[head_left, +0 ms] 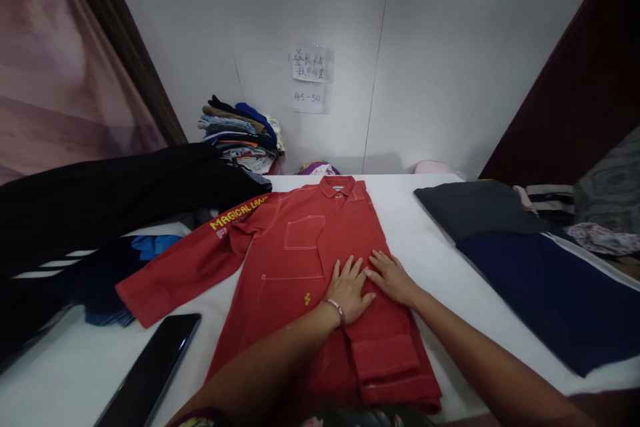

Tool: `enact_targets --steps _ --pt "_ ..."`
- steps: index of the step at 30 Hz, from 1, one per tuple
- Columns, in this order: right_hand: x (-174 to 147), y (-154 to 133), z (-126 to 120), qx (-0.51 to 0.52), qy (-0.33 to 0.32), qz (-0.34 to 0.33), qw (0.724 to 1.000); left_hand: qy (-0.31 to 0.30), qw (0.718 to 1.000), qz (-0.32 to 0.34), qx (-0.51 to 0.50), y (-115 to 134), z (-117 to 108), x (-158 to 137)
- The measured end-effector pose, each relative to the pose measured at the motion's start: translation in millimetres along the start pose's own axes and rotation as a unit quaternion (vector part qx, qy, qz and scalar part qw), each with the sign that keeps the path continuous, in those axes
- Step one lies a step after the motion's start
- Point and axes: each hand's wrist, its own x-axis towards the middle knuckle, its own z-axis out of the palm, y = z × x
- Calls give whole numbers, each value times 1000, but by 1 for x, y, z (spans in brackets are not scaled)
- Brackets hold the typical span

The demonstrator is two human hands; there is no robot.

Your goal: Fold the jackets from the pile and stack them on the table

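Observation:
A red long-sleeved jacket (295, 233) lies front up on the white table, its collar toward the wall. Its sleeve on the right is folded in over the front, the cuff pointing toward me. The other sleeve stretches out to the left, with yellow lettering along it. My left hand (349, 290), with a bracelet at the wrist, rests flat on the folded sleeve, fingers spread. Beside it my right hand (393, 277) presses flat near the jacket's right edge, fingers stretched out. The fingertips of the two hands nearly meet.
A black phone (150, 370) lies at the front left. Dark clothes (100, 213) are heaped on the left, with a stack of folded clothes (243, 130) behind. Grey and navy folded garments (545, 280) lie on the right. Paper notes (313, 79) hang on the wall.

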Motion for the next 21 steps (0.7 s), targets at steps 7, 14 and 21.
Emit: enact_targets --steps 7,14,21 --pt "93 -1 -22 3 82 4 997 -3 1000 -5 -14 3 -2 -1" --pt "213 13 -24 -17 52 71 996 28 998 -2 -50 -2 9 -3" --pt "259 29 -19 16 9 42 999 -5 998 -22 -64 -5 20 0"
